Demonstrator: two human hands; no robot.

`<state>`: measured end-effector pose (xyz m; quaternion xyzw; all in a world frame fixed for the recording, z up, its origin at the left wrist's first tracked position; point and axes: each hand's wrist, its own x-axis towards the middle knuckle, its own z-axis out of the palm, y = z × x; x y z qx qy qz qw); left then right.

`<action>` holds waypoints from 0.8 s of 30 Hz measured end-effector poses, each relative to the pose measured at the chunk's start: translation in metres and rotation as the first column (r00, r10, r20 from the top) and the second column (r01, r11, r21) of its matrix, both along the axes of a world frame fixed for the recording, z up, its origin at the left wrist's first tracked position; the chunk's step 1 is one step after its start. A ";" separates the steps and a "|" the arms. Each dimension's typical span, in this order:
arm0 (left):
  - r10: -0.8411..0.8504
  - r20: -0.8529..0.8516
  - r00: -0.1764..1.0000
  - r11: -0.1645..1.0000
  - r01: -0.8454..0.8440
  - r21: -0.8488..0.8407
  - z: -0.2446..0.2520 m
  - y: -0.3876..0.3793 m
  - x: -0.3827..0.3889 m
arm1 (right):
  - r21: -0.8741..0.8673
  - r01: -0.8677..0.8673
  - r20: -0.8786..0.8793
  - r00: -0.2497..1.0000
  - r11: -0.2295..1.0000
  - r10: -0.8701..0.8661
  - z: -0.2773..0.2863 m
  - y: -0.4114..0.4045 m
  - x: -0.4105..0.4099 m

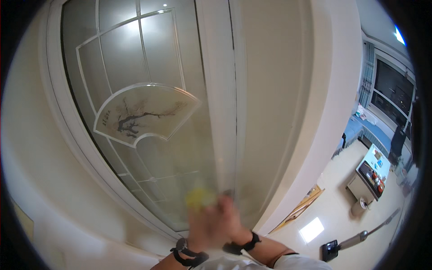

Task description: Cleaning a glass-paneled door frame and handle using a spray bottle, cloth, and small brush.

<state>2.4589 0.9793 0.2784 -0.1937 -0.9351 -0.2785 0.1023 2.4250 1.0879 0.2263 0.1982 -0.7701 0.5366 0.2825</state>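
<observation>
My left hand and my right hand are raised close together in front of me, both badly blurred. A yellow object, too smeared to name, is at the fingertips of my left hand, which seems to hold it. Beside it is a paler patch that I cannot make out. My right hand's fingers are bunched near the door frame, with a small dark spot at their tips; whether they hold anything is unclear. Behind both hands stands a frosted glass sliding door with a fan-shaped panel painted with a tree.
A white door frame and a wall edge stand on the right. Beyond lie a low table bearing several things, a waste bin, a floor vacuum or mop, a wooden frame and a blue sofa.
</observation>
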 end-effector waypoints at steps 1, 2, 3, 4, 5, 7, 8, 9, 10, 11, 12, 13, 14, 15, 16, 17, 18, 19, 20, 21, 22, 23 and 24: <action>-0.025 0.008 1.000 1.000 0.025 -0.004 -0.007 -0.013 -0.003 | -0.136 -0.021 -0.077 0.997 0.990 0.011 -0.010 -0.003 -0.025; 0.001 -0.132 0.991 0.977 0.027 0.209 -0.020 -0.031 -0.011 | -0.269 -0.052 -0.156 0.988 0.962 0.010 -0.017 -0.007 -0.048; 0.065 -0.252 0.966 0.908 0.048 0.417 -0.029 -0.052 -0.017 | -0.591 -0.205 -0.121 0.979 0.780 0.165 0.004 -0.013 -0.057; 0.090 -0.263 0.961 0.916 0.024 0.401 -0.023 -0.066 -0.017 | -0.835 -0.283 -0.148 0.942 0.472 0.302 0.027 -0.015 -0.069; 0.067 -0.251 0.966 0.918 0.039 0.395 -0.029 -0.086 -0.021 | -0.714 -0.151 -0.053 0.985 0.683 0.163 0.041 -0.013 -0.084; 0.098 -0.286 0.953 0.932 0.013 0.362 -0.050 -0.124 -0.030 | -0.553 0.037 0.023 0.999 0.832 -0.029 0.048 -0.008 -0.108; 0.026 -0.194 0.981 0.830 0.087 0.551 -0.056 -0.137 -0.031 | -0.510 0.154 -0.004 0.983 0.846 -0.182 0.040 -0.007 -0.123; -0.002 -0.183 0.983 0.832 0.103 0.545 -0.061 -0.150 -0.030 | -0.467 0.272 -0.036 0.945 0.841 -0.325 0.026 -0.007 -0.137; -0.023 -0.084 0.996 0.763 0.072 0.643 -0.065 -0.163 -0.026 | -0.472 0.302 -0.022 0.935 0.828 -0.353 0.004 -0.003 -0.149; -0.051 0.013 0.999 0.685 0.025 0.728 -0.071 -0.175 -0.024 | -0.341 0.422 -0.082 0.877 0.840 -0.474 -0.021 0.005 -0.165; -0.042 0.060 0.997 0.694 -0.014 0.720 -0.074 -0.190 -0.021 | -0.205 0.534 -0.155 0.810 0.820 -0.566 -0.030 0.001 -0.169; -0.060 0.073 0.996 0.698 -0.010 0.717 -0.077 -0.200 -0.023 | -0.202 0.552 -0.141 0.801 0.809 -0.582 -0.039 -0.001 -0.173; -0.038 0.071 0.997 0.696 -0.025 0.717 -0.079 -0.210 -0.022 | -0.214 0.570 -0.190 0.772 0.793 -0.606 -0.047 -0.002 -0.179; -0.003 0.072 0.997 0.694 -0.050 0.718 -0.078 -0.218 -0.019 | -0.223 0.579 -0.237 0.748 0.784 -0.620 -0.050 -0.009 -0.181; 0.000 0.080 0.997 0.667 -0.060 0.743 -0.091 -0.230 -0.022 | -0.219 0.585 -0.231 0.747 0.781 -0.624 -0.042 -0.015 -0.181; -0.007 0.086 0.996 0.666 -0.060 0.743 -0.102 -0.241 -0.022 | -0.210 0.611 -0.246 0.723 0.764 -0.646 -0.034 -0.019 -0.180; 0.022 0.085 0.996 0.659 -0.078 0.748 -0.110 -0.246 -0.025 | -0.201 0.638 -0.268 0.694 0.743 -0.668 -0.019 -0.019 -0.178; 0.051 0.081 0.995 0.652 -0.095 0.752 -0.117 -0.250 -0.028 | -0.198 0.646 -0.272 0.686 0.737 -0.675 0.001 -0.018 -0.180; 0.043 0.125 0.991 0.604 -0.125 0.787 -0.124 -0.251 -0.032 | -0.232 0.636 -0.291 0.677 0.736 -0.676 0.029 -0.012 -0.184; 0.038 0.122 0.992 0.600 -0.120 0.791 -0.120 -0.248 -0.038 | -0.265 0.620 -0.307 0.672 0.739 -0.674 0.059 -0.009 -0.189; 0.024 0.117 0.993 0.612 -0.107 0.784 -0.113 -0.246 -0.038 | -0.303 0.587 -0.365 0.656 0.751 -0.660 0.096 -0.006 -0.192; 0.016 0.114 0.993 0.624 -0.099 0.775 -0.108 -0.242 -0.038 | -0.340 0.547 -0.421 0.639 0.765 -0.643 0.136 -0.006 -0.195; -0.004 0.141 0.990 0.546 -0.116 0.830 -0.106 -0.236 -0.039 | -0.328 0.530 -0.453 0.639 0.782 -0.622 0.176 -0.010 -0.194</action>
